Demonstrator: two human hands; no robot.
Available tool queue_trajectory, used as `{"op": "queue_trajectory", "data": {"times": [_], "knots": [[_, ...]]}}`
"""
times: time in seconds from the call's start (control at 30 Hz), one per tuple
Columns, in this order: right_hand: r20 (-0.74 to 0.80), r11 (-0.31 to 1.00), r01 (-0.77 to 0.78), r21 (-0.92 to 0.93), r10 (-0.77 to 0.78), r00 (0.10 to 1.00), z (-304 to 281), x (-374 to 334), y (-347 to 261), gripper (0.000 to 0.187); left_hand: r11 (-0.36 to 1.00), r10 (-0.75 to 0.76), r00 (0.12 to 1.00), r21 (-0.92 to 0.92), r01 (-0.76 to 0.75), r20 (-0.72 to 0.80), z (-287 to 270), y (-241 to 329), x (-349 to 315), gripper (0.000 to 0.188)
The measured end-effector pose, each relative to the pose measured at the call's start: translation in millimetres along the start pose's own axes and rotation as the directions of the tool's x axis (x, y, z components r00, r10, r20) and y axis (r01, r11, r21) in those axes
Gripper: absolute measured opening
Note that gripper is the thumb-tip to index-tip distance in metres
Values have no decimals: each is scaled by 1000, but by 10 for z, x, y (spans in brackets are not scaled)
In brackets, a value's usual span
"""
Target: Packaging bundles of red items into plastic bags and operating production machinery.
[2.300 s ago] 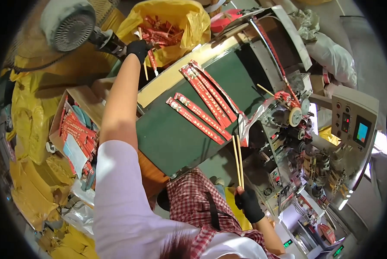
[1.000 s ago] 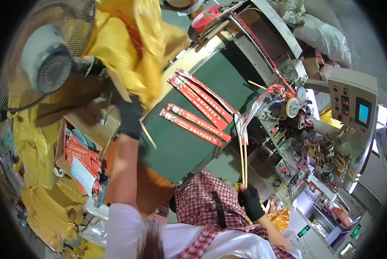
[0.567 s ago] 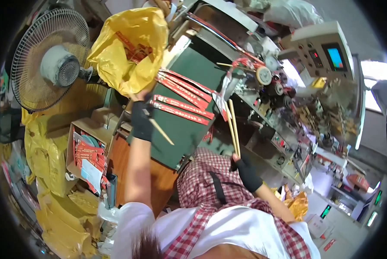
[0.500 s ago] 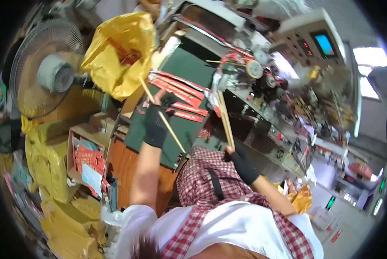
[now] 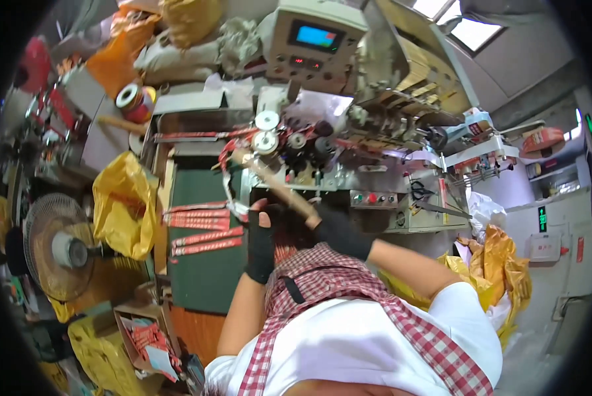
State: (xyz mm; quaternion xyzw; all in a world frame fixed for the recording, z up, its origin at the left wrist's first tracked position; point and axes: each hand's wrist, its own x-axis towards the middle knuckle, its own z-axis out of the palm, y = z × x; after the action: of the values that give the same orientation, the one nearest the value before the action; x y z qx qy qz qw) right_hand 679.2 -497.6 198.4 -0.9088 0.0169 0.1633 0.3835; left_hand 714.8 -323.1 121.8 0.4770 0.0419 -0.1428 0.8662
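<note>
My right hand (image 5: 341, 232), in a black fingerless glove, is closed on the near end of some pale wooden sticks (image 5: 279, 188). They are blurred by motion and slant up and left toward the white rollers of the machine. My left hand (image 5: 261, 247), gloved the same way, is beside the right edge of the green mat (image 5: 200, 280). Its thumb points up, but its other fingers are dark and smeared, and I cannot tell what they hold. Several red printed paper strips (image 5: 203, 219) lie on the mat, left of this hand.
A machine with white rollers (image 5: 265, 142) and a control box (image 5: 316, 49) with a lit screen stands ahead. To the left are a yellow bag (image 5: 126, 204), a fan (image 5: 58, 244) and a carton of red packets (image 5: 144, 330). Scissors (image 5: 420, 191) lie at right.
My view has swung to the right. The right hand with the sticks has risen toward the machine. The left hand has left the paper strips; its single stick no longer shows.
</note>
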Motion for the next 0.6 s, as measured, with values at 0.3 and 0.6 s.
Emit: {"op": "queue_trajectory", "data": {"times": [0.3, 0.6], "knots": [[-555, 535, -321, -782, -362, 749, -5021, 77, 1704, 42, 968, 6, 937, 238, 82, -349, -95, -247, -52, 19], [-357, 820, 345, -457, -525, 773, -5746, 1415, 2595, 36, 801, 116, 983, 599, -10, -139, 1073, -512, 58, 22]]}}
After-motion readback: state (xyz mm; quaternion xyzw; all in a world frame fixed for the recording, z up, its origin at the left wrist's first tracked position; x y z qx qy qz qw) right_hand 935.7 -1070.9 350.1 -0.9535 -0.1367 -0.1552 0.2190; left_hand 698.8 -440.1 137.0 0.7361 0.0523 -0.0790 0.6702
